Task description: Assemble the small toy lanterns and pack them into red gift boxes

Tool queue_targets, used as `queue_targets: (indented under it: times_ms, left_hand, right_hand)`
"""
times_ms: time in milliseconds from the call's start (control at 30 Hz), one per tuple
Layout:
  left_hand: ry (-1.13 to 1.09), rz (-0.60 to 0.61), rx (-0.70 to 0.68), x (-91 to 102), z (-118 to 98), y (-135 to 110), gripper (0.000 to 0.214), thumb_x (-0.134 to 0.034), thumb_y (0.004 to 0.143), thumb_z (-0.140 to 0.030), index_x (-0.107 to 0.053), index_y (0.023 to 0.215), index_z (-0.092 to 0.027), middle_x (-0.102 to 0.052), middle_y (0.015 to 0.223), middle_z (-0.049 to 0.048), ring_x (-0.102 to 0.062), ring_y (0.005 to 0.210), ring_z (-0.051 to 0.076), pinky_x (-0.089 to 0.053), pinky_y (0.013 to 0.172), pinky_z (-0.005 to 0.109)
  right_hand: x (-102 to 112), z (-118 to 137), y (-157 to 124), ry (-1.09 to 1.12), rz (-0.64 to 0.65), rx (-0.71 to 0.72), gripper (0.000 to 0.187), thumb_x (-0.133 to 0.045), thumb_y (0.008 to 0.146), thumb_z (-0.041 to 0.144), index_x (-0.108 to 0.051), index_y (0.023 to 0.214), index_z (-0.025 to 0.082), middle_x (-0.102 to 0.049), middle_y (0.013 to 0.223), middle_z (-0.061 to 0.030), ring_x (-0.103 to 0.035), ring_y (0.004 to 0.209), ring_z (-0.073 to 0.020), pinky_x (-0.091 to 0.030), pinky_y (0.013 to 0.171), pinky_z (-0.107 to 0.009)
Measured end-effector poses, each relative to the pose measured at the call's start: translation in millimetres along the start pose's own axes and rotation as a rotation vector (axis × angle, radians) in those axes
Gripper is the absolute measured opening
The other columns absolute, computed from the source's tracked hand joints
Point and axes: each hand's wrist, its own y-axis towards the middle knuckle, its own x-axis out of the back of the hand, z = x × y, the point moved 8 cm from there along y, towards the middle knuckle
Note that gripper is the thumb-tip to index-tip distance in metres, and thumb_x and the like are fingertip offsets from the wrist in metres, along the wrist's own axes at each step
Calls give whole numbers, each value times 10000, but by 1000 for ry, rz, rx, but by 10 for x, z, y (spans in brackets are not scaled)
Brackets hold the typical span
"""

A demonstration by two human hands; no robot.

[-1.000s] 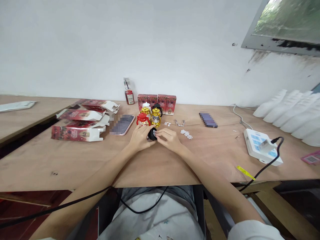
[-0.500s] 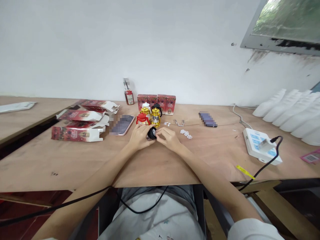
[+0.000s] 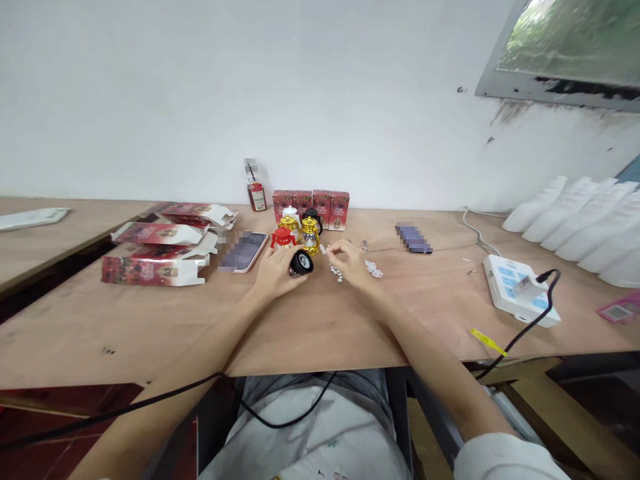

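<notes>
My left hand (image 3: 274, 272) is closed around a small black lantern (image 3: 301, 263), tipped on its side with its round base facing me. My right hand (image 3: 350, 263) has its fingers pinched together over small white bits (image 3: 336, 272) on the table; what the fingertips hold is too small to make out. Just behind my hands stand a red lantern (image 3: 283, 238), a gold lantern (image 3: 310, 235), another black one (image 3: 313, 217) and a white-topped one (image 3: 290, 214).
Four red boxes (image 3: 311, 205) line the wall, with a red sachet (image 3: 255, 187) beside them. Opened red cartons (image 3: 159, 250) lie at left by a phone (image 3: 245, 250). Another phone (image 3: 413, 239), white bits (image 3: 373, 268), a power strip (image 3: 519, 298) with black cable and white bags (image 3: 575, 220) sit right.
My right hand has left the black lantern's base and moved right and back to the white bits. The left hand still holds the lantern. The view shifted slightly.
</notes>
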Motion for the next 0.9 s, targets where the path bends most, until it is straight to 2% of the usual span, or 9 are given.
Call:
queue_targets:
  times_ms: [67, 167, 267, 333, 400, 500, 633, 767, 900]
  left_hand:
    - [0, 11, 19, 2, 4, 2, 477, -578, 746, -369, -511, 1180, -183, -664, 1128, 100, -621, 1009, 254, -388, 802, 353]
    - [-9, 24, 8, -1, -20, 0, 477, -582, 741, -368, -515, 1172, -175, -669, 1116, 100, -625, 998, 257, -393, 805, 358]
    - [-26, 20, -4, 2, -39, -3, 470, -578, 747, -358, -511, 1173, -172, -667, 1120, 99, -624, 1005, 253, -395, 822, 361]
    - [-34, 13, -6, 7, -42, -5, 469, -578, 749, -354, -507, 1175, -170, -662, 1129, 103, -620, 1016, 252, -396, 830, 360]
    - [-42, 17, -12, 1, -44, -10, 474, -583, 748, -353, -505, 1177, -168, -663, 1119, 107, -620, 1014, 251, -395, 837, 359]
    - [-51, 31, -28, -17, -52, -18, 486, -598, 740, -352, -504, 1178, -164, -673, 1075, 107, -625, 985, 246, -394, 842, 356]
    - [-47, 23, -51, -28, -78, -26, 492, -610, 732, -354, -509, 1171, -158, -679, 1021, 104, -627, 947, 240, -394, 840, 352]
    - [-47, 13, -82, -34, -118, -28, 480, -594, 749, -372, -520, 1166, -145, -676, 981, 104, -624, 898, 234, -394, 828, 351]
    - [-45, 31, -98, -52, -137, -32, 500, -604, 743, -386, -523, 1169, -136, -671, 966, 107, -613, 880, 236, -397, 806, 347]
  right_hand:
    - [106, -236, 38, -115, 44, -132, 190, -494, 856, 291, -614, 767, 174, -663, 821, -40, -590, 787, -157, -462, 769, -307]
    - [208, -438, 26, -512, 189, -212, 176, -519, 838, 261, -659, 800, 160, -666, 955, -92, -526, 1045, -254, -373, 935, -430]
    - [228, -460, -30, -830, 301, -186, 236, -520, 813, 201, -666, 990, 147, -596, 1162, -152, -379, 1229, -346, -235, 1020, -553]
    - [224, -450, -69, -926, 336, -192, 322, -517, 798, 184, -635, 1095, 139, -554, 1220, -178, -340, 1259, -371, -188, 1022, -605]
    - [236, -435, -88, -968, 331, -213, 334, -509, 797, 179, -634, 1103, 135, -552, 1206, -190, -321, 1270, -386, -168, 1010, -638]
    - [270, -370, -63, -928, 237, -217, 262, -487, 830, 213, -666, 1006, 139, -576, 1153, -181, -338, 1248, -385, -195, 992, -628]
    - [199, -137, -15, -643, 71, -114, 229, -500, 871, 340, -662, 871, 178, -640, 1022, -113, -478, 1071, -289, -316, 944, -486]
    - [-52, 223, -67, -343, 64, 102, 173, -548, 867, 355, -643, 827, 216, -670, 972, -47, -529, 1001, -212, -352, 905, -390]
    - [-127, 397, -133, -267, 28, 179, 116, -568, 864, 308, -643, 831, 226, -687, 949, -25, -550, 1007, -197, -358, 904, -381]
